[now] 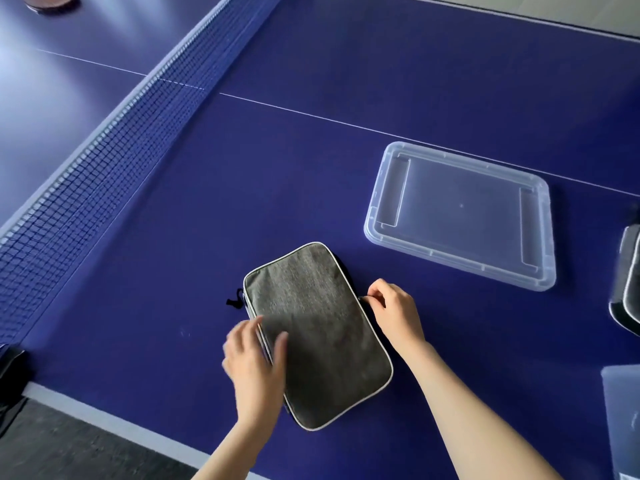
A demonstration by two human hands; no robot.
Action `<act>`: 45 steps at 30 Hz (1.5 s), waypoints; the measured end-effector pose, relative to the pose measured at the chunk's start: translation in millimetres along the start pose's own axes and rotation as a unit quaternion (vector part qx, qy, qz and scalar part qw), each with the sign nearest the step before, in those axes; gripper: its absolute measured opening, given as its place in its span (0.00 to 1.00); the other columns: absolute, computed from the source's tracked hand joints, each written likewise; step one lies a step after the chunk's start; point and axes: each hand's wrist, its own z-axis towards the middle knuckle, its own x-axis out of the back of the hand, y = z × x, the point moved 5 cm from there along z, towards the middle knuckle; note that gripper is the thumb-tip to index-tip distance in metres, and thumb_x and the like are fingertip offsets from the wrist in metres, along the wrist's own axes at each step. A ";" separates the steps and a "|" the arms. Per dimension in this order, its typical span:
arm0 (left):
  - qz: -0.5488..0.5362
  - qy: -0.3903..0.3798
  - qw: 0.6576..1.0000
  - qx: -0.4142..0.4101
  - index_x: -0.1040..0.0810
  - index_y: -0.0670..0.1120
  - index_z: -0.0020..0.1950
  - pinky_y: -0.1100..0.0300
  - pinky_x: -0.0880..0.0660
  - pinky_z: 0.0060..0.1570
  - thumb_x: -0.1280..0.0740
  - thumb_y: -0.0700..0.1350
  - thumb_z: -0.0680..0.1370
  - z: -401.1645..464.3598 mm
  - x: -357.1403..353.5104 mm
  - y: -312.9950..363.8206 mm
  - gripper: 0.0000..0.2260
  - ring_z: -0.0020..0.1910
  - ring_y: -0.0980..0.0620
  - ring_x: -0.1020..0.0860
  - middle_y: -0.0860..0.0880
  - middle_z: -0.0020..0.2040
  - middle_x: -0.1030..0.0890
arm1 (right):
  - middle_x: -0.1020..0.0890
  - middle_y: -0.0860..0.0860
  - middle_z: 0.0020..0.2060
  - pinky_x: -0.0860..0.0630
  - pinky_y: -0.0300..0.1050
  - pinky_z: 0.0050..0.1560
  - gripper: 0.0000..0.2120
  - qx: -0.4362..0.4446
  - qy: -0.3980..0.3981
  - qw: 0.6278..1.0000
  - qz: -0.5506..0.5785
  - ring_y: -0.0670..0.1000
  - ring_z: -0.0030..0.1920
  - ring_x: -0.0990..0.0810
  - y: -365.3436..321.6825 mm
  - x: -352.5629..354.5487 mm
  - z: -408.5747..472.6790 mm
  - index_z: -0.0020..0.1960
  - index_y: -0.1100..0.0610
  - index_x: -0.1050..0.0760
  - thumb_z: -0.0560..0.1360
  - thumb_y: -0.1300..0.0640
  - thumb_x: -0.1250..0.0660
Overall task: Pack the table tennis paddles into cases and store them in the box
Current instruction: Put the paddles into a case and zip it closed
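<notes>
Stretching up the left of the frame, the net (pixel 114 140) is dividing the blue table (pixel 311 168). At lower centre, the left hand (pixel 254 362), blurred, is resting with loose fingers on the grey case (pixel 318 334) lying flat on the table. The right hand (pixel 394 311) is pinching what is probably the zipper pull at the case's right edge. Further right, a clear lid (pixel 460 216) is lying flat, and a second case (pixel 628 282) is peeking in at the frame's edge.

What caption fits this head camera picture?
Two hands, left hand and right hand, work on a grey paddle case.
</notes>
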 end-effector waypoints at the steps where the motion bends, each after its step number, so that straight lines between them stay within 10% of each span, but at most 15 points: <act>1: -0.047 0.003 0.993 0.104 0.30 0.45 0.68 0.51 0.37 0.64 0.30 0.51 0.76 7.3 2.2 -10.2 0.24 0.65 0.46 0.32 0.46 0.64 0.30 | 0.22 0.51 0.34 0.29 0.46 0.36 0.06 -0.008 -0.001 1.000 0.009 0.52 0.35 0.26 0.8 -0.7 -1.3 0.41 0.60 0.25 0.73 0.60 0.29; 5: -0.192 -0.054 0.935 0.292 0.36 0.44 0.73 0.56 0.31 0.57 0.25 0.55 0.71 36.6 -3.0 -18.2 0.36 0.57 0.51 0.27 0.49 0.60 0.26 | 0.22 0.49 0.33 0.29 0.43 0.36 0.06 -0.030 0.002 0.999 0.037 0.50 0.35 0.25 3.2 -3.6 -2.2 0.40 0.59 0.25 0.72 0.61 0.28; 10: -0.284 -0.110 0.872 0.383 0.22 0.41 0.57 0.59 0.23 0.36 0.21 0.50 0.67 59.1 -15.1 -15.1 0.24 0.42 0.48 0.19 0.43 0.52 0.17 | 0.18 0.52 0.38 0.27 0.42 0.42 0.03 -0.021 -0.003 0.999 0.035 0.50 0.39 0.22 0.8 -6.5 -0.8 0.44 0.60 0.21 0.72 0.65 0.30; 12: -0.312 -0.115 0.864 0.378 0.21 0.41 0.54 0.62 0.27 0.29 0.21 0.46 0.67 62.0 -16.6 -14.0 0.20 0.37 0.50 0.19 0.43 0.49 0.16 | 0.18 0.52 0.39 0.27 0.41 0.41 0.04 -0.012 -0.005 1.000 0.024 0.52 0.40 0.22 -0.7 -8.2 -2.3 0.43 0.60 0.21 0.72 0.67 0.31; 19: -0.388 -0.120 0.847 0.343 0.31 0.47 0.62 0.46 0.19 0.48 0.21 0.42 0.67 62.3 -21.4 -8.3 0.29 0.48 0.43 0.17 0.43 0.55 0.19 | 0.19 0.51 0.38 0.25 0.44 0.39 0.05 -0.029 0.001 0.999 0.024 0.50 0.38 0.22 -4.9 -0.3 -7.9 0.43 0.59 0.22 0.74 0.67 0.33; 25: -0.436 -0.151 0.844 0.272 0.28 0.49 0.59 0.50 0.18 0.39 0.20 0.40 0.65 60.8 -11.3 12.3 0.27 0.43 0.44 0.15 0.44 0.48 0.15 | 0.19 0.46 0.36 0.29 0.28 0.38 0.05 -0.101 0.028 0.989 0.104 0.43 0.38 0.21 -3.1 18.9 -17.2 0.43 0.58 0.21 0.73 0.67 0.32; 31: -0.478 -0.209 0.832 0.187 0.23 0.47 0.57 0.54 0.19 0.38 0.19 0.41 0.57 55.8 14.1 45.2 0.30 0.46 0.42 0.15 0.43 0.50 0.15 | 0.17 0.47 0.38 0.23 0.39 0.42 0.06 -0.178 0.065 0.959 0.211 0.46 0.41 0.18 -4.5 48.2 -35.0 0.42 0.53 0.20 0.72 0.63 0.29; 45: -0.421 -0.316 0.850 0.021 0.17 0.49 0.46 0.58 0.20 0.38 0.19 0.36 0.54 49.7 49.5 93.9 0.23 0.45 0.43 0.15 0.42 0.47 0.15 | 0.18 0.45 0.35 0.26 0.30 0.39 0.12 -0.064 0.190 0.956 0.213 0.42 0.37 0.21 -71.1 153.0 -35.0 0.39 0.49 0.23 0.72 0.66 0.30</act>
